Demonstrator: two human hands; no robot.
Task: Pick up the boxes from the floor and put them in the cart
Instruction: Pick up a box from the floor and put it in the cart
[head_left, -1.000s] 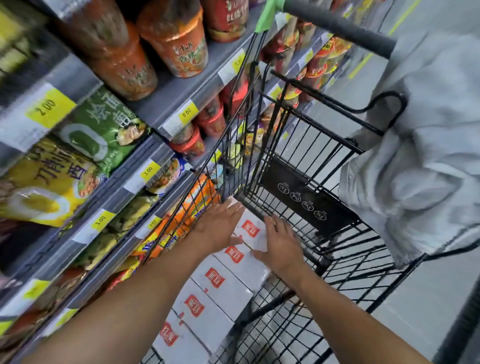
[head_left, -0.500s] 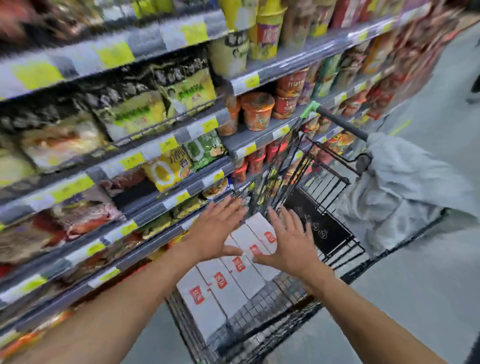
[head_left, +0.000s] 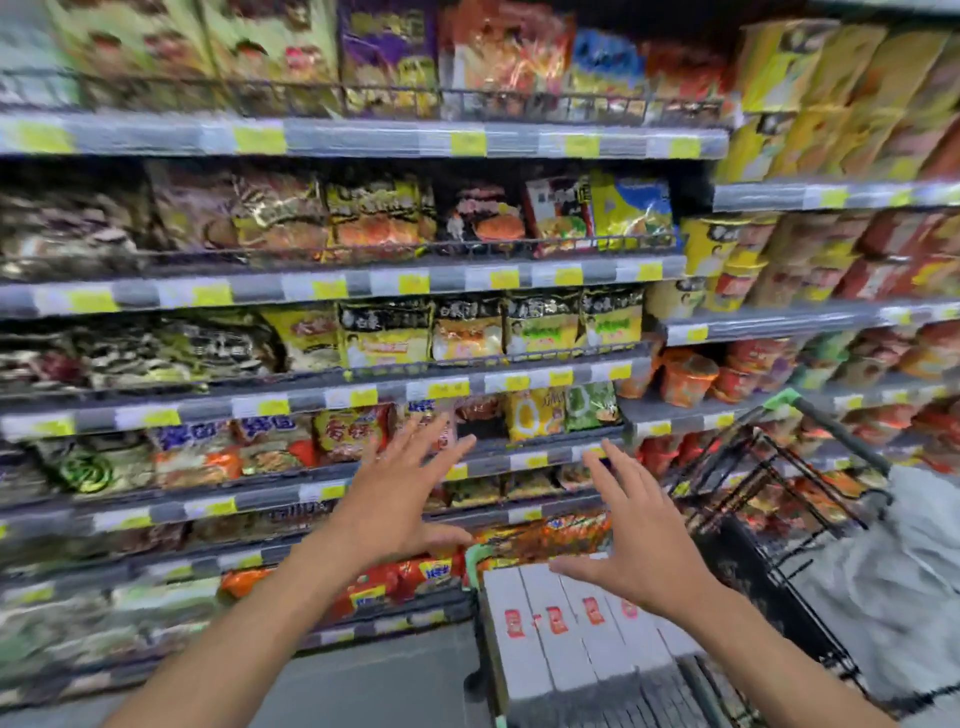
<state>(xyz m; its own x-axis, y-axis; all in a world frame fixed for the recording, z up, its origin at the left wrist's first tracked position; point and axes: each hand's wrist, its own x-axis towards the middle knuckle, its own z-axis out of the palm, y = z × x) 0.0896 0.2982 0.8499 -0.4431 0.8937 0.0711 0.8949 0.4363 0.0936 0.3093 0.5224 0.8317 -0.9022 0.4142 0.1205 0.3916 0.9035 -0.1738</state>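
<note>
On the head camera, our left hand (head_left: 395, 499) and right hand (head_left: 639, 540) hover above the cart (head_left: 769, 467), fingers spread wide and holding nothing. A row of white boxes (head_left: 561, 634) lies side by side inside the cart, along its shelf-side edge, just under the right palm. A grey cloth (head_left: 883, 597) drapes the cart's opposite side. No floor box is in view. We judge another fetch is due, and each new box should go flat and flush against that row.
</note>
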